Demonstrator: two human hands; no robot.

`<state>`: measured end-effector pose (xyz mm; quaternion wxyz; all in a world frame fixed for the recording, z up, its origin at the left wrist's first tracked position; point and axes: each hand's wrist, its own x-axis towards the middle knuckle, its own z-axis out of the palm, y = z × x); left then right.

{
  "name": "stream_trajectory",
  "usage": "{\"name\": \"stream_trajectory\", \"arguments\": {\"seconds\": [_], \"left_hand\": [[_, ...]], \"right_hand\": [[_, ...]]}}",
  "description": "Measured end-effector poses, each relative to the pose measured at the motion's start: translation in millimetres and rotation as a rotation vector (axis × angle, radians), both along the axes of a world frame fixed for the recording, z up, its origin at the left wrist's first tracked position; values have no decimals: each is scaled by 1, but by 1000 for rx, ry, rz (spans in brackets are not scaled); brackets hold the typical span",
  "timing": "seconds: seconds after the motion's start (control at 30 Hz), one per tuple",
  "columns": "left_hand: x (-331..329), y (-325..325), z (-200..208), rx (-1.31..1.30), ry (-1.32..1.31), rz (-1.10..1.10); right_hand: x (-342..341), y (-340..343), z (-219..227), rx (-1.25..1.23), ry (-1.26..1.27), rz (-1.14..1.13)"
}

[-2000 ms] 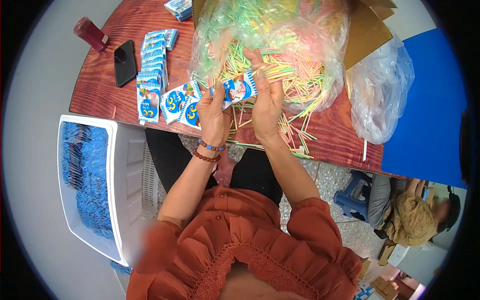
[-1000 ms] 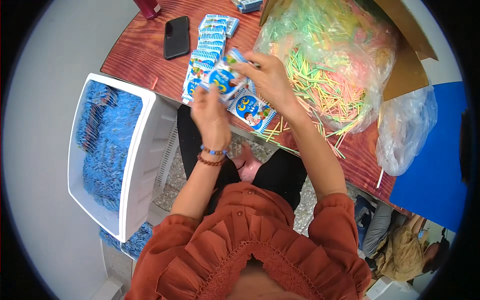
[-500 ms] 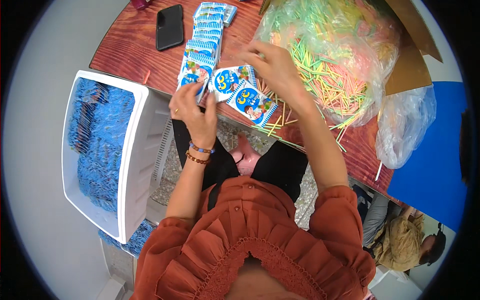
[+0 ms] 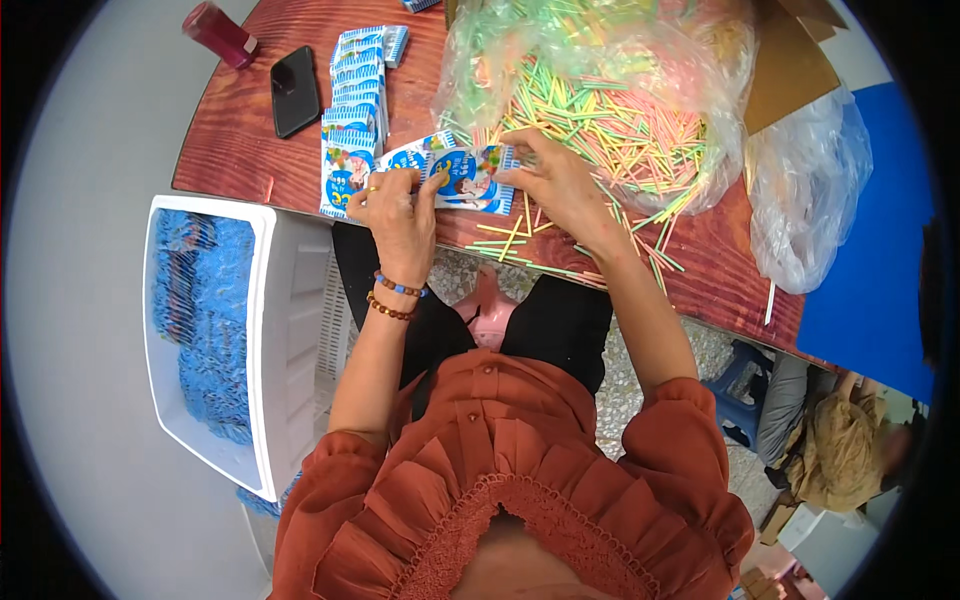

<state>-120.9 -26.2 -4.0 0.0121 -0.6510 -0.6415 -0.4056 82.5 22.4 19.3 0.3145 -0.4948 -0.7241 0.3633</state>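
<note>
My left hand has its thumb and fingers closed at the left side of a small blue-and-white packet near the table's front edge. At that packet's right end, my right hand pinches the edge between thumb and fingers. Another packet of the same kind lies partly under it, behind my left fingers. Just left of my left hand, an overlapping row of such packets runs away from me; its nearest packet lies face up by my fingertips.
Pastel sticks fill a clear plastic bag beside a cardboard box; several loose ones lie at the table edge. A black phone and a red bottle are far left. A white bin holds blue packets.
Both hands have closed on one packet, which has turned from a slant to nearly straight. My right hand has come down to its end. The whole view has shifted a little.
</note>
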Motion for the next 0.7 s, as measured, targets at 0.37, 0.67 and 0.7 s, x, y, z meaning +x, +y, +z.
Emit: {"name": "stream_trajectory", "arguments": {"seconds": [0.37,0.67,0.7], "left_hand": [[30,8,25,102,-180,-157],[76,12,24,-211,-1398,-354],[81,10,25,-212,-1459,-337]], "right_hand": [[20,14,9,365,107,72],[49,3,8,-226,623,86],[51,2,5,-245,665,86]]}}
